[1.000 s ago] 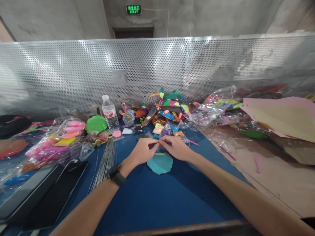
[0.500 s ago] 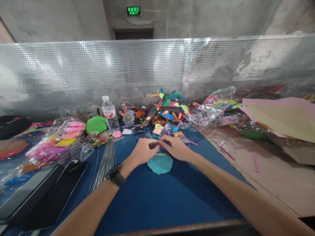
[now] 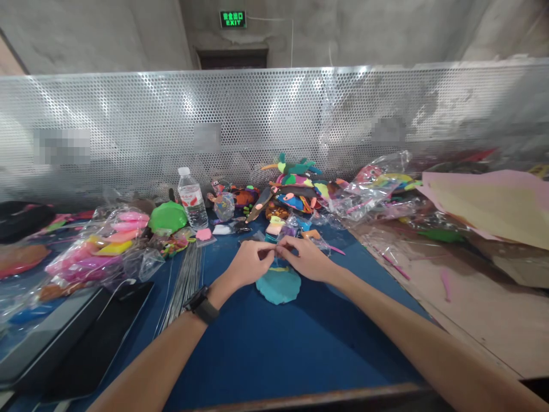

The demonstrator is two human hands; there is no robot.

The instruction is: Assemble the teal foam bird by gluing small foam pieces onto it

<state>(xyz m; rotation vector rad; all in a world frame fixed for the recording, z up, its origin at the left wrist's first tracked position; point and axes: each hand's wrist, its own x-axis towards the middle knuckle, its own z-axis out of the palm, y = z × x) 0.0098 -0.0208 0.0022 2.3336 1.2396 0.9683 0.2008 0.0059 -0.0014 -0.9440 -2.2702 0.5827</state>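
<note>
Both hands meet fingertip to fingertip over the blue table. My left hand (image 3: 252, 261), with a dark watch on its wrist, is closed in a pinch. My right hand (image 3: 305, 256) pinches against it from the other side. Whatever sits between the fingertips is too small and hidden to name. Just below the hands lies a flat, roundish piece of turquoise clay (image 3: 278, 286) with a thin yellow strip near its upper edge. Pale yellow and teal lumps of clay (image 3: 275, 225) are just beyond the fingers.
A water bottle (image 3: 193, 200) stands behind left, beside a green clay lump (image 3: 168, 217). Thin wires (image 3: 185, 280) and a black phone (image 3: 103, 337) lie left. Colourful clay figures (image 3: 295, 191) pile up against the perforated metal screen (image 3: 274, 114). Paper sheets (image 3: 489, 200) rest at right.
Almost nothing differs. The fingers of my left hand have shifted very slightly while both hands stay pinched together over the turquoise clay.
</note>
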